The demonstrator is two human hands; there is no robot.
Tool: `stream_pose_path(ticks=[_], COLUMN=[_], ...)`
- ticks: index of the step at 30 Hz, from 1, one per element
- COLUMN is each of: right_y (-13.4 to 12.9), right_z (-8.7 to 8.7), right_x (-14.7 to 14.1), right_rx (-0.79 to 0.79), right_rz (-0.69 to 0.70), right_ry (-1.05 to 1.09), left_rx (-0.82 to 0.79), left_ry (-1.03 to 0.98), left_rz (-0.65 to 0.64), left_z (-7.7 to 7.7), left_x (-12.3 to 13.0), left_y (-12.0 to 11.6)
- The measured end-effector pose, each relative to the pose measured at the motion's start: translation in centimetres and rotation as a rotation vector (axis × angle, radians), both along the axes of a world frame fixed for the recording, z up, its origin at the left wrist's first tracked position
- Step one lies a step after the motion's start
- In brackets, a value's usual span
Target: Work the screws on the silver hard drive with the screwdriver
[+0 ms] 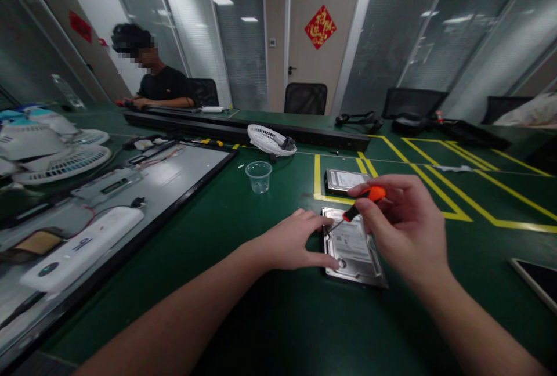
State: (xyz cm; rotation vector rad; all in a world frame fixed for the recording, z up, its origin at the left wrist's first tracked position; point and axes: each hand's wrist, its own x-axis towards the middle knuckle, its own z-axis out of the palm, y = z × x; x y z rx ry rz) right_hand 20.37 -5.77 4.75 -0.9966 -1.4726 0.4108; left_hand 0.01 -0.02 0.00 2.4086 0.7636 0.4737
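Head view, forward and down over a green desk [287, 195]. Hard drive [348, 245] found lying flat on the desk, label side up, right of centre and toward the near side. Left grip [293, 242] spread, thumb apart from fingers, laid against the drive's left side, thumb low and fingers high. Right grip [407, 228] clamped on a screwdriver [351, 212], thumb and fingers on its orange and black handle. Shaft slanting down to the left, tip close to the left fingertips, over the drive's upper left part; exact contact too small to verify. Second hard drive [343, 180] located just beyond the first, inside a corner of yellow tape [317, 176]. Clear plastic cup [259, 179] upright, left of both drives. White fan guard [270, 140] noted beyond the cup, near a long black bar [317, 137]. Large framed panel [204, 158] lying at left, bearing a white device [87, 248]. Person [163, 83] in a black top observed across the desk, far left.
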Motion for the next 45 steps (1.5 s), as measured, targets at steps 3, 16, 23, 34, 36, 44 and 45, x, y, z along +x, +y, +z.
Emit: stream_pose_path(ticks=[3, 16, 23, 34, 36, 44, 45], right_y=[0.03, 0.13, -0.08, 0.07, -0.02, -0.11, -0.05], right_z=[-0.16, 0.06, 0.04, 0.09, 0.21, 0.11, 0.00], right_x=[0.21, 0.11, -0.06, 0.14, -0.04, -0.18, -0.07], right_rx=[-0.002, -0.012, -0.032, -0.027, -0.018, -0.017, -0.023], right_rz=[0.050, 0.055, 0.070, 0.042, 0.011, 0.059, 0.077], right_ry=[-0.043, -0.111, -0.068, -0.093, -0.091, -0.076, -0.077], left_rx=[0.001, -0.016, -0.019, -0.022, -0.023, -0.011, -0.009], left_ry=[-0.002, -0.002, -0.006, -0.023, -0.019, -0.011, -0.012], left_rz=[-0.004, 0.005, 0.003, 0.002, 0.008, 0.001, 0.001], left_z=[0.03, -0.01, 0.09, 0.11, 0.03, -0.01, 0.01], left_x=[0.00, 0.01, -0.04, -0.05, -0.05, -0.05, -0.05], left_y=[0.01, 0.02, -0.05, -0.05, -0.03, -0.01, -0.01])
